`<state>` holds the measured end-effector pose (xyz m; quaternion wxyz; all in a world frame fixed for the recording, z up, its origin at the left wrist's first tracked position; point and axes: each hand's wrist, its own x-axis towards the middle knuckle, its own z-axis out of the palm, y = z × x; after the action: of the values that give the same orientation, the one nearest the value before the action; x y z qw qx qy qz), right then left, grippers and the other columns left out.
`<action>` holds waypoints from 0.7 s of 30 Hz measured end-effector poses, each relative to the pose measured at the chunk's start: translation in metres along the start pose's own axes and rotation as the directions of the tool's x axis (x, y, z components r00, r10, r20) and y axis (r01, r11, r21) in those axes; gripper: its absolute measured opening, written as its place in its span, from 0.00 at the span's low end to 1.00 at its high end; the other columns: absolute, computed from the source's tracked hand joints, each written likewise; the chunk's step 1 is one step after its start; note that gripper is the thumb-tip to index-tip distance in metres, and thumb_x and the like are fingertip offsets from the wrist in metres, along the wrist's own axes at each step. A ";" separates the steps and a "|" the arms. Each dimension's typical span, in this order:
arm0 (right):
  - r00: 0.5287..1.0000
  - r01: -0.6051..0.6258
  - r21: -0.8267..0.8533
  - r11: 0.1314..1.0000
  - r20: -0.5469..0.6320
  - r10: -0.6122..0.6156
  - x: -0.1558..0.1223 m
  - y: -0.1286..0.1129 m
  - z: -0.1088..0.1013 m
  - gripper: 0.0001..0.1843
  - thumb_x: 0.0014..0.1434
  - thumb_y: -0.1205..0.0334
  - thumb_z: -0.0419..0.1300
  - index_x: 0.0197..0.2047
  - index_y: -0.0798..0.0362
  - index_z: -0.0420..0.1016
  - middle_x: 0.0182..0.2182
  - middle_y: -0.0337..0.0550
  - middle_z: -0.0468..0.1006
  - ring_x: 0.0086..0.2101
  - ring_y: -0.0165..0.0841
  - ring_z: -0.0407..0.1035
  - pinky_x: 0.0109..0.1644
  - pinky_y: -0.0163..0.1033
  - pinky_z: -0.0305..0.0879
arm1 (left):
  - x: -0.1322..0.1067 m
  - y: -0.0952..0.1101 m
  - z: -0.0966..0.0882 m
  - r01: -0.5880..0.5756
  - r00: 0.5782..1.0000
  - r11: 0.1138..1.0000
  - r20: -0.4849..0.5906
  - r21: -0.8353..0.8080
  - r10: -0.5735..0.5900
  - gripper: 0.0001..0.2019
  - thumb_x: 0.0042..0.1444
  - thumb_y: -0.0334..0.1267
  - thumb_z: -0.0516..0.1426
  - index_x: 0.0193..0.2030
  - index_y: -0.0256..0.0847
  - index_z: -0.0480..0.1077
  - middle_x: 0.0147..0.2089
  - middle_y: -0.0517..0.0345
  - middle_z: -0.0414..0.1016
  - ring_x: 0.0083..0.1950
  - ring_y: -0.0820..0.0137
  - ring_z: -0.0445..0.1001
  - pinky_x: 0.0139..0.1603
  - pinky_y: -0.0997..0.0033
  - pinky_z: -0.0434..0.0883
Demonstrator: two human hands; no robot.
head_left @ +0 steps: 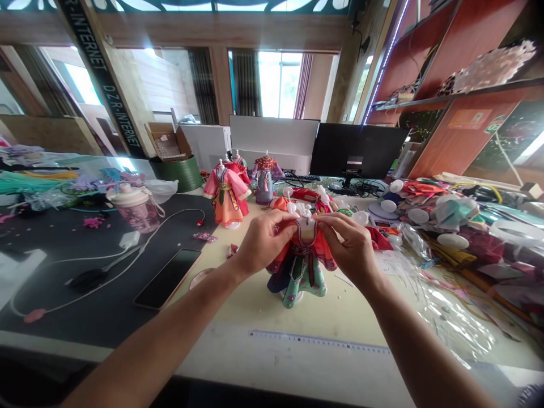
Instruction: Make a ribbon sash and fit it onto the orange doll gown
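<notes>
A doll-sized dress (306, 277) with red-orange sleeves and a green floral skirt stands upright on a small stand in front of me. A dark, bead-like trim runs around its pale neckline. My left hand (267, 239) pinches the dress at the left side of the collar, thumb and fingers pressed together. On the opposite side my right hand (349, 242) pinches the collar in the same way. What exactly lies between the fingertips is too small to make out. White figure parts (323, 195) and red cloth sit just behind the dress.
Finished doll dresses, one pink and orange (227, 198) and one purple (266, 184), stand behind on the left. A phone (168, 277), a pink bottle (138, 209) and cables lie left. A ruler (318, 341) lies in front. Fabric scraps (429, 198) and plastic bags (454, 323) crowd the right.
</notes>
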<state>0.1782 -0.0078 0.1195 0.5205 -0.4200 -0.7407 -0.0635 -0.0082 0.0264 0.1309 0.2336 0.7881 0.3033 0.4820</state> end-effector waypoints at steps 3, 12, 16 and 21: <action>0.998 -0.068 0.003 0.998 -0.003 0.068 -0.003 0.000 0.000 0.09 0.61 0.67 0.55 0.41 0.54 0.76 0.36 0.43 0.79 0.36 0.31 0.73 0.41 0.38 0.69 | -0.001 0.000 -0.001 0.064 0.998 0.997 0.024 -0.053 -0.063 0.14 0.56 0.37 0.58 0.49 0.37 0.72 0.47 0.51 0.77 0.49 0.67 0.75 0.52 0.68 0.72; 0.984 -0.178 -0.022 0.984 -0.021 0.178 -0.004 0.001 0.000 0.07 0.60 0.63 0.56 0.38 0.52 0.75 0.32 0.39 0.79 0.31 0.30 0.72 0.35 0.35 0.68 | -0.007 -0.004 -0.008 0.154 0.987 0.987 -0.033 -0.039 -0.155 0.07 0.56 0.39 0.58 0.36 0.38 0.74 0.34 0.57 0.78 0.36 0.71 0.76 0.36 0.74 0.73; 0.983 -0.185 -0.041 0.982 -0.021 0.184 -0.005 0.001 0.000 0.08 0.60 0.63 0.56 0.38 0.52 0.75 0.31 0.39 0.79 0.30 0.29 0.72 0.35 0.35 0.67 | -0.007 -0.007 -0.004 0.148 0.987 0.989 -0.055 -0.020 -0.149 0.06 0.56 0.37 0.57 0.35 0.37 0.72 0.31 0.59 0.76 0.33 0.73 0.74 0.32 0.76 0.71; 0.979 -0.201 -0.057 0.978 -0.029 0.200 -0.005 -0.001 -0.002 0.07 0.59 0.63 0.56 0.37 0.51 0.75 0.31 0.39 0.80 0.30 0.30 0.73 0.35 0.36 0.68 | -0.007 -0.009 -0.001 0.158 0.986 0.985 -0.048 -0.065 -0.161 0.07 0.56 0.38 0.57 0.36 0.37 0.71 0.33 0.56 0.77 0.35 0.72 0.76 0.34 0.75 0.72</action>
<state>0.1793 -0.0119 0.1168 0.5200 -0.5072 -0.6862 -0.0378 -0.0135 0.0278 0.1210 0.2874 0.7405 0.3568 0.4917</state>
